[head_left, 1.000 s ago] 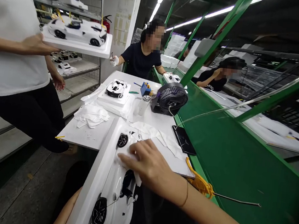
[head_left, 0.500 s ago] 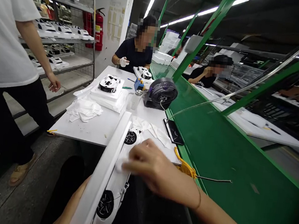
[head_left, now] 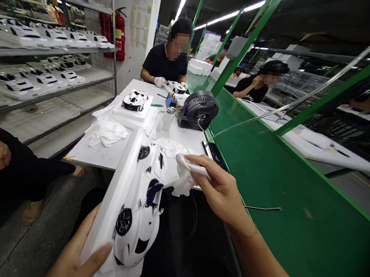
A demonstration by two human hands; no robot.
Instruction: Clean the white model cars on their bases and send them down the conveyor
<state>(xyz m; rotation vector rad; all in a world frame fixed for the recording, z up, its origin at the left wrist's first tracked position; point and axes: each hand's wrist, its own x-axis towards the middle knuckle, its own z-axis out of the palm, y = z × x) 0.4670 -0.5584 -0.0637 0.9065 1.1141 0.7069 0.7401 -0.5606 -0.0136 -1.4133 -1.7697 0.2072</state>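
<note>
A white model car (head_left: 142,213) with black wheels lies tilted on its white foam tray (head_left: 113,192), above the near edge of the table. My left hand (head_left: 82,251) grips the lower left of that tray, thumb over its edge. To the right of the car, my right hand (head_left: 217,188) pinches a crumpled white cloth (head_left: 184,176), which hangs from the fingers and is apart from the car's body. Part of the left hand is hidden beneath the tray.
On the white table (head_left: 100,158) are another model car (head_left: 135,100), crumpled cloths (head_left: 106,133), a jar (head_left: 168,119), a black fan (head_left: 199,109) and a phone (head_left: 214,154). A green conveyor (head_left: 267,178) runs along the right. A gloved co-worker (head_left: 166,61) sits opposite; shelves (head_left: 48,51) stand left.
My right hand has moved from the car's side outward to the right with the cloth. The car and tray have turned, showing more of the car's top. The standing person at left has shifted leftward.
</note>
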